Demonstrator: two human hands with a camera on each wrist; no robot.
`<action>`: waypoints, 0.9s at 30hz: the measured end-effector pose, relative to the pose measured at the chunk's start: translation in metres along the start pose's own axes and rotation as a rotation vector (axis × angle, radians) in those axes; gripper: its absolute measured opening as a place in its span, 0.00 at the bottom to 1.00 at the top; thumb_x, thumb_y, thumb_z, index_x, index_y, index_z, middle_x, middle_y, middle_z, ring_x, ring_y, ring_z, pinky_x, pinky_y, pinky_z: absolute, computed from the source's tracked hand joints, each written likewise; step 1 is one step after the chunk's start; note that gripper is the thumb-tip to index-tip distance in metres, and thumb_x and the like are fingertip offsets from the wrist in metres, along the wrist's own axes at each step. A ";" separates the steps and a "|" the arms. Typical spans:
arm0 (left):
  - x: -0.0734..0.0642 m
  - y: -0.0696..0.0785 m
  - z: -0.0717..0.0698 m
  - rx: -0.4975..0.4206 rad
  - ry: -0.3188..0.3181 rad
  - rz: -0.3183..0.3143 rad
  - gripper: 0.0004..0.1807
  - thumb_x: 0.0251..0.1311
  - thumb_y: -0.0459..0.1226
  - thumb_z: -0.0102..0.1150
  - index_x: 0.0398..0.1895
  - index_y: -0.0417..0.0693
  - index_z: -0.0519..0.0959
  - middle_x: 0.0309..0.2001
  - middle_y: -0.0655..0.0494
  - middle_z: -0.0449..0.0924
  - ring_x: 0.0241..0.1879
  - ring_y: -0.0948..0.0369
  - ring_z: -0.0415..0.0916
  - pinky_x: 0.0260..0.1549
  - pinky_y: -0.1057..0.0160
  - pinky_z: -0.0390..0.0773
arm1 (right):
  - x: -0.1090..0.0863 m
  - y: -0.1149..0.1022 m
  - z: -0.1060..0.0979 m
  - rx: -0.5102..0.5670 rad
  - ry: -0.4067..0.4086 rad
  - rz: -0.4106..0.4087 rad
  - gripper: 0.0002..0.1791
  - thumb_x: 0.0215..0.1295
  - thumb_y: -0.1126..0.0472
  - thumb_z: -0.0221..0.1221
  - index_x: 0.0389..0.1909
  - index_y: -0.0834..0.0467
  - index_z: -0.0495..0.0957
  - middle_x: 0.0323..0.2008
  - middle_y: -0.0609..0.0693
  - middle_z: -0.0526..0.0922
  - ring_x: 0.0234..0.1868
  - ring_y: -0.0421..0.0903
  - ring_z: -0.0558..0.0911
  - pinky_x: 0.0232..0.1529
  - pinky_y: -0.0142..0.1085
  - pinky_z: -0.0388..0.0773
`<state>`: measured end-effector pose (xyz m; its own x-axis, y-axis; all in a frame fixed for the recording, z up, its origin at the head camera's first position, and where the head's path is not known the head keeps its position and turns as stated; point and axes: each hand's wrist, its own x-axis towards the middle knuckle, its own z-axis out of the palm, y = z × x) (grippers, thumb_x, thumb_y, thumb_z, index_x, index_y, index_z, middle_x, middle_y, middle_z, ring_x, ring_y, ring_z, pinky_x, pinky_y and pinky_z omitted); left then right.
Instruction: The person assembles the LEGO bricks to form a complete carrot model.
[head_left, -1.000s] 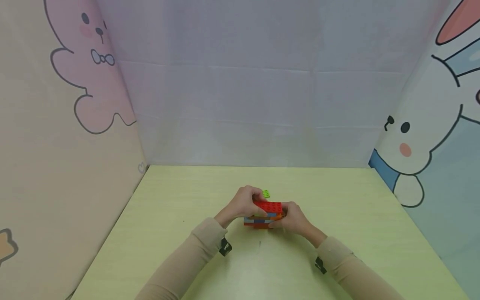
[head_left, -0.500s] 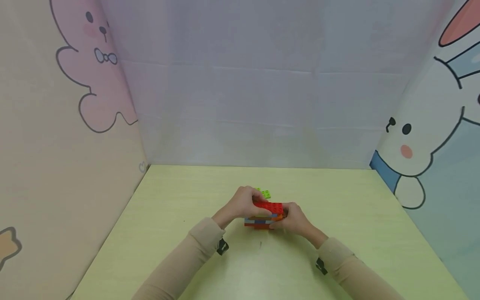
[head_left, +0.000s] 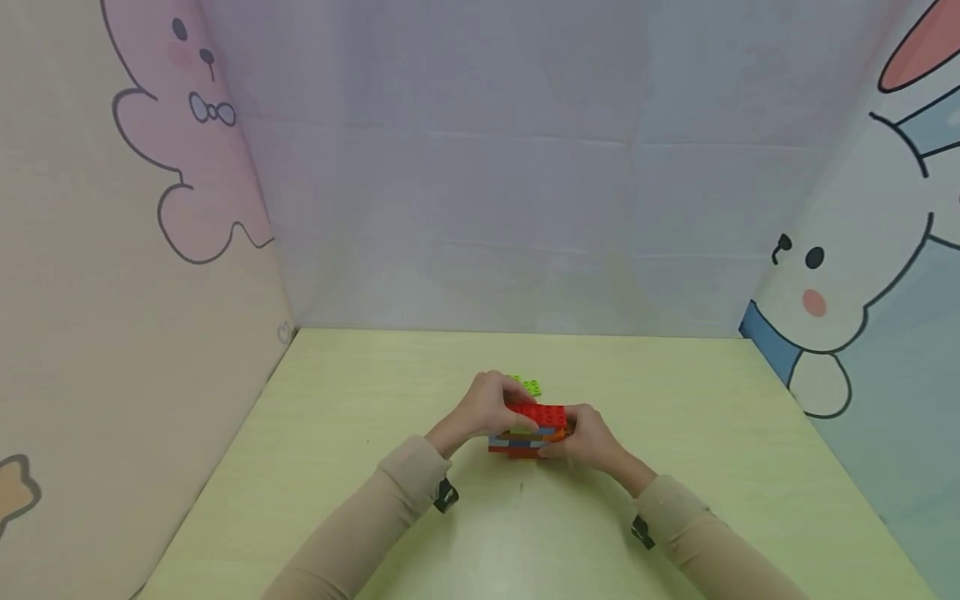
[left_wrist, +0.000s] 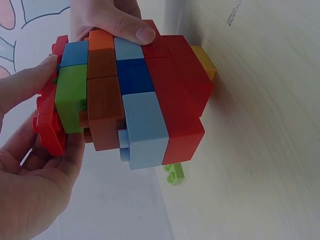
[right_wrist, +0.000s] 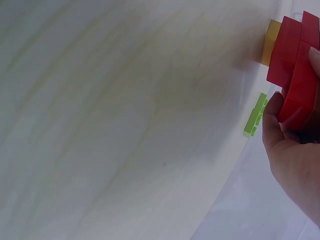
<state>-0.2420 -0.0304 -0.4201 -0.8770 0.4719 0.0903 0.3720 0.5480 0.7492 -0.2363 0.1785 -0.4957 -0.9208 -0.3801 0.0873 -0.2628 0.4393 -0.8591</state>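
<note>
Both hands hold a stack of toy building bricks (head_left: 517, 444) in the middle of the table. In the left wrist view its layers show as red, light blue and dark blue, brown and orange, then green (left_wrist: 70, 95) and blue. A yellow brick (left_wrist: 205, 62) lies under the red layer. My left hand (head_left: 489, 404) pinches the studded red brick (head_left: 551, 414) at the top, thumb on the near side and fingers behind. That red brick sits slightly askew over the green one in the left wrist view. From the right, my right hand (head_left: 592, 437) grips the stack, thumb across its front.
Just behind the stack, loose light green bricks (head_left: 531, 387) lie on the pale table (head_left: 360, 517), partly hidden by the left hand. A fabric backdrop (head_left: 465, 208) rises along the table's far edge, with printed side walls left and right.
The left thumb has shifted slightly on the red brick, and more of the green brick below shows than half a second ago. The right hand keeps its hold.
</note>
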 end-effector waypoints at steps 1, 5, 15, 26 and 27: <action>0.000 -0.001 0.000 -0.006 0.001 0.006 0.16 0.42 0.41 0.78 0.35 0.48 0.87 0.31 0.65 0.81 0.29 0.67 0.76 0.30 0.66 0.76 | 0.000 0.001 0.000 0.000 0.000 -0.003 0.21 0.42 0.61 0.77 0.40 0.60 0.83 0.35 0.47 0.85 0.36 0.44 0.81 0.40 0.40 0.78; 0.000 -0.003 0.000 -0.008 0.002 0.008 0.16 0.41 0.41 0.78 0.36 0.49 0.86 0.32 0.65 0.81 0.29 0.67 0.76 0.30 0.66 0.76 | 0.001 0.001 0.001 -0.003 0.002 -0.005 0.22 0.42 0.61 0.77 0.41 0.60 0.83 0.35 0.46 0.85 0.36 0.44 0.81 0.40 0.40 0.77; 0.000 -0.003 0.002 0.013 0.010 -0.009 0.16 0.41 0.42 0.78 0.36 0.50 0.87 0.32 0.65 0.80 0.31 0.66 0.75 0.31 0.66 0.75 | 0.003 0.002 0.001 -0.014 0.015 0.010 0.24 0.41 0.61 0.77 0.43 0.60 0.83 0.36 0.47 0.85 0.37 0.44 0.81 0.41 0.41 0.77; 0.001 -0.008 0.006 0.010 0.018 -0.012 0.15 0.42 0.41 0.78 0.35 0.50 0.86 0.32 0.66 0.79 0.33 0.65 0.74 0.33 0.65 0.75 | 0.004 0.003 0.002 -0.009 0.028 0.021 0.23 0.41 0.62 0.77 0.42 0.60 0.83 0.36 0.48 0.85 0.37 0.45 0.81 0.41 0.40 0.77; 0.001 -0.009 0.006 0.009 0.017 -0.016 0.15 0.42 0.41 0.78 0.35 0.50 0.86 0.32 0.66 0.79 0.33 0.65 0.74 0.33 0.65 0.75 | 0.004 0.003 0.002 -0.008 0.027 0.017 0.23 0.41 0.62 0.77 0.42 0.61 0.83 0.36 0.48 0.85 0.36 0.45 0.81 0.41 0.40 0.77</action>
<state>-0.2444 -0.0303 -0.4304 -0.8879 0.4511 0.0902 0.3608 0.5613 0.7448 -0.2403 0.1767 -0.4995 -0.9326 -0.3505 0.0865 -0.2495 0.4524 -0.8562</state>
